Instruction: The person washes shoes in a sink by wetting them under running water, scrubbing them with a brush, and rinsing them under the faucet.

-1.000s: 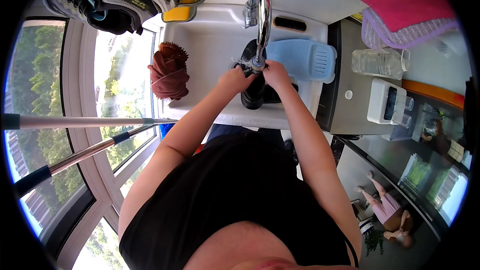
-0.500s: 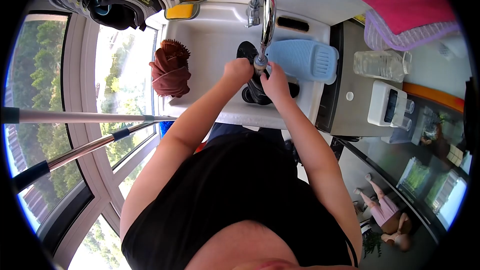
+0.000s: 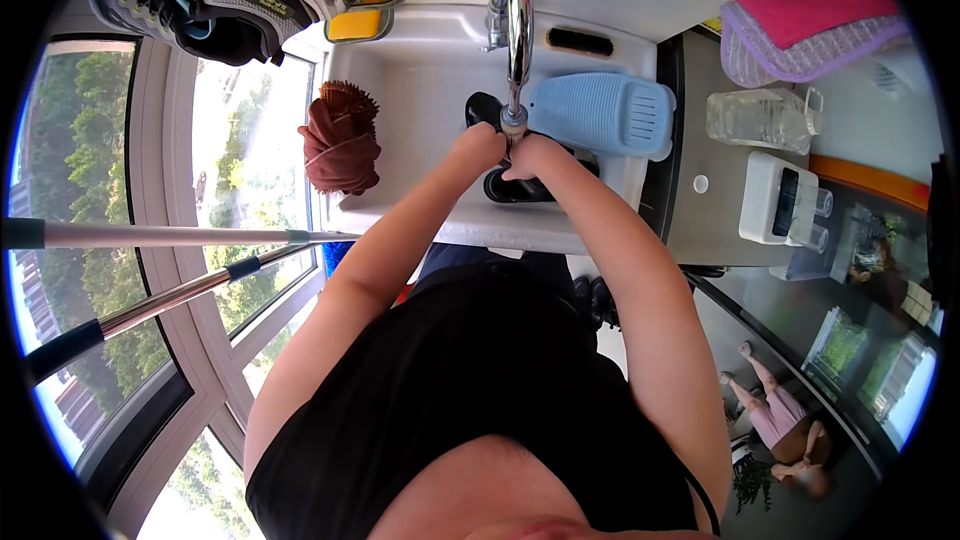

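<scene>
My left hand [image 3: 481, 146] is closed on a black shoe [image 3: 484, 109] just below the faucet's mouth. The fingers of my right hand [image 3: 537, 157] curl inward against the same shoe, close to my left hand; their tips are hidden. Above both hands curves a chrome faucet [image 3: 516, 30], its outlet almost touching them. Whether water runs is hard to make out. Beneath my right hand, more black footwear [image 3: 512, 188] lies on the floor of the white sink [image 3: 410, 90], partly covered by my hands.
Right of the hands a blue washboard [image 3: 600, 112] leans in the sink, with a black-bristled brush [image 3: 580, 41] on the back ledge. A brown cloth bundle [image 3: 341, 140] sits on the left rim. Mop poles [image 3: 170, 234] cross at left. A clear jug [image 3: 757, 118] lies right.
My right hand has turned over and closed in toward my left hand. The shoe between them has shifted and tilted. The camera view has moved slightly.
</scene>
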Tool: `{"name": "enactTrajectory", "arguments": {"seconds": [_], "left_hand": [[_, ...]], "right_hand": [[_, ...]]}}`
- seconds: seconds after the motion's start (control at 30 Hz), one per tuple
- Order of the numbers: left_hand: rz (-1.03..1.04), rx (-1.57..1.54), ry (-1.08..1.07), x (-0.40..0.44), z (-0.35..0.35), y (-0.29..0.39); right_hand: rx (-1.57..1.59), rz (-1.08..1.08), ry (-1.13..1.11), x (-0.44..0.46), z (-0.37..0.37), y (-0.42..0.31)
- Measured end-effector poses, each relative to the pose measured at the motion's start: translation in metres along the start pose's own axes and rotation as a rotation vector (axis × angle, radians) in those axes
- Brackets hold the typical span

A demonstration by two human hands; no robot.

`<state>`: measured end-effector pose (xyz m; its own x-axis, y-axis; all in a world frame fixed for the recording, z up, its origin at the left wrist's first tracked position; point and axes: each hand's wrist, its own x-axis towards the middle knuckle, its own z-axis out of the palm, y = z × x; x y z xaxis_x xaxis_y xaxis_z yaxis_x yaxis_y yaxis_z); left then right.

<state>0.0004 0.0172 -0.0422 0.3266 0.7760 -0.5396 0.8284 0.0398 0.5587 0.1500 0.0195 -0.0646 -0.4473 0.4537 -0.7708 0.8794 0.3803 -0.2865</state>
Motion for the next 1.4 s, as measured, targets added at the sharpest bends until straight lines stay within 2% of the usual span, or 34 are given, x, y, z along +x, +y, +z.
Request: {"name": "enactTrajectory", "arguments": {"seconds": [0.03, 0.1, 0.13, 0.17, 0.23, 0.27, 0.3, 0.37, 0.4, 0.43, 0.47, 0.5, 0.53, 0.57, 0.63, 0.67, 0.7, 0.77, 0.8, 0.83, 0.9, 0.93, 0.97, 1.03, 1.07, 1.1, 1.13, 1.17, 1.2, 1.23, 1.27, 1.3, 1.33, 1.4], "left_hand": [[0.000, 0.000, 0.000, 0.008, 0.014, -0.006], [0.140, 0.165, 0.199, 0.024, 0.052, -0.026], [-0.092, 0.010, 0.213, 0.004, 0.020, -0.004], [-0.094, 0.011, 0.215, 0.003, 0.021, -0.007], [0.121, 0.210, 0.083, 0.000, 0.031, -0.019], [-0.008, 0.042, 0.097, 0.007, 0.057, -0.028], [-0.006, 0.041, 0.096, 0.006, 0.052, -0.026], [-0.293, -0.305, 0.088, 0.005, 0.028, -0.020], [-0.314, -0.406, -0.044, 0.004, 0.020, -0.026], [-0.326, -0.409, -0.046, -0.002, 0.027, -0.024], [-0.235, -0.229, -0.018, -0.005, 0.034, -0.018], [-0.143, -0.050, 0.009, -0.006, 0.038, -0.015], [-0.053, 0.001, 0.151, 0.004, 0.047, -0.024], [-0.052, 0.001, 0.150, 0.016, 0.051, -0.037], [-0.366, -0.648, -0.111, 0.016, 0.031, -0.045], [-0.365, -0.831, -0.242, 0.009, 0.022, -0.048], [-0.367, -0.834, -0.242, 0.002, 0.020, -0.058], [-0.370, -1.324, -0.600, -0.004, 0.014, -0.081], [-0.451, -1.534, -0.727, 0.001, 0.007, -0.084], [-0.452, -1.536, -0.725, 0.003, 0.007, -0.083], [-0.550, -1.908, -0.602, 0.005, 0.003, -0.064], [-0.521, -1.963, -0.443, -0.003, -0.006, -0.037], [-0.539, -1.981, -0.508, 0.020, 0.021, -0.057], [-0.425, -1.947, -0.425, 0.053, 0.062, -0.076], [-0.469, -1.913, -0.425, 0.066, 0.074, -0.080], [-0.513, -1.879, -0.426, 0.075, 0.080, -0.081], [-0.615, -1.805, -0.287, 0.047, 0.052, -0.048], [-0.509, -1.904, -0.280, 0.068, 0.083, -0.066], [-0.451, -1.897, -0.227, 0.075, 0.086, -0.069], [-0.400, -1.894, -0.176, 0.077, 0.095, -0.071], [-0.402, -1.899, -0.178, 0.078, 0.104, -0.073], [-0.491, -1.763, -0.065, 0.079, 0.108, -0.074], [-0.573, -1.621, 0.045, 0.081, 0.111, -0.074], [-0.584, -1.635, 0.086, 0.080, 0.117, -0.075]], "right_hand": [[-0.047, 0.036, -0.120, 0.005, -0.002, 0.006], [-0.110, 0.015, -0.178, 0.009, 0.003, 0.006], [-0.071, 0.030, -0.131, 0.007, 0.007, -0.001], [-0.034, 0.046, -0.087, 0.004, 0.012, -0.006], [-0.003, 0.053, -0.052, 0.001, 0.017, -0.008], [-0.079, 0.035, -0.014, -0.003, 0.018, -0.003], [-0.157, 0.020, 0.026, -0.005, 0.019, 0.002], [0.005, 0.001, -0.026, -0.002, 0.016, -0.008], [-0.002, 0.020, -0.013, -0.009, 0.011, -0.008], [-0.008, 0.033, -0.004, -0.018, 0.007, -0.010], [-0.010, 0.030, -0.003, -0.011, 0.015, -0.008], [-0.060, 0.066, 0.111, 0.000, 0.028, -0.005], [-0.110, 0.106, 0.232, 0.003, 0.025, -0.006], [-0.010, 0.102, 0.283, 0.005, 0.030, -0.014], [0.077, 0.177, 0.421, 0.015, 0.040, -0.017], [0.076, 0.176, 0.419, 0.014, 0.046, -0.015], [0.001, 0.174, 0.472, 0.007, 0.048, -0.016], [-0.078, 0.174, 0.539, -0.006, 0.037, -0.021], [-0.149, 0.115, 0.452, -0.015, 0.028, -0.027], [-0.219, 0.056, 0.361, -0.021, 0.025, -0.031], [-0.270, 0.018, 0.392, -0.017, 0.039, -0.034], [-0.321, -0.021, 0.428, -0.009, 0.047, -0.036], [-0.318, -0.031, 0.434, 0.006, 0.060, -0.043], [0.381, 0.168, 1.132, 0.044, 0.093, -0.055], [0.461, 0.175, 1.036, 0.047, 0.103, -0.055], [0.462, 0.171, 1.037, 0.039, 0.090, -0.054], [0.045, 0.177, 0.707, 0.019, 0.064, -0.052], [-0.354, 0.178, 0.355, 0.007, 0.048, -0.048], [-0.343, 0.132, 0.444, 0.008, 0.047, -0.041], [-0.343, 0.131, 0.437, 0.006, 0.049, -0.034], [-0.199, 0.123, 0.428, 0.004, 0.050, -0.026], [-0.053, 0.114, 0.422, 0.002, 0.046, -0.020], [-0.076, 0.059, 0.447, 0.005, 0.043, -0.009], [-0.051, 0.044, 0.448, 0.008, 0.037, 0.000]]}}
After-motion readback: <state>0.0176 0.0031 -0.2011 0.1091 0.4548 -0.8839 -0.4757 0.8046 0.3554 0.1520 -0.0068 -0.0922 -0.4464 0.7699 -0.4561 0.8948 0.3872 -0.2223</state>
